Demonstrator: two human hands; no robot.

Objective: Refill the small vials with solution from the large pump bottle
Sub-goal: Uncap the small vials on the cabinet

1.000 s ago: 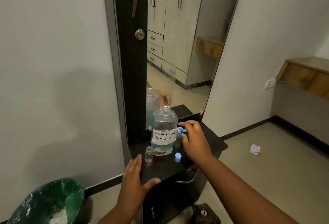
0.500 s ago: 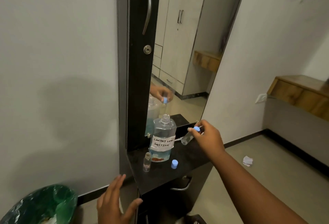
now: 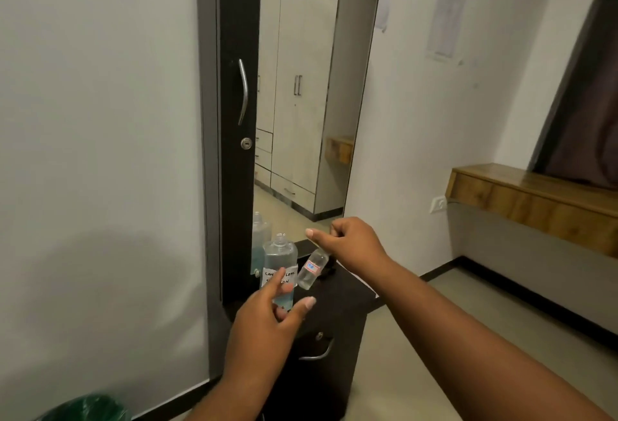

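Right hand (image 3: 351,241): grip clenched on a small vial (image 3: 311,268), pinched at its top end, cap hidden in the fingers. Vial hangs tilted below the hand, base pointing down-left, in the air above the worktop (image 3: 344,290). Clear body, small red-and-blue label.

Left hand (image 3: 267,320): grip released, forefinger and thumb spread, nothing held. It sits in front of the lower part of the large bottle (image 3: 280,263); whether a fingertip touches it I cannot tell.

Large bottle upright on the dark worktop, just left of the vial, neck uncapped, white handwritten label partly covered by the forefinger. Bluish liquid low inside.

Mirror (image 3: 301,93) directly behind, doubling the bottle. Drawer handle (image 3: 317,352) below the worktop. Green bin (image 3: 90,409) at floor level, far left.
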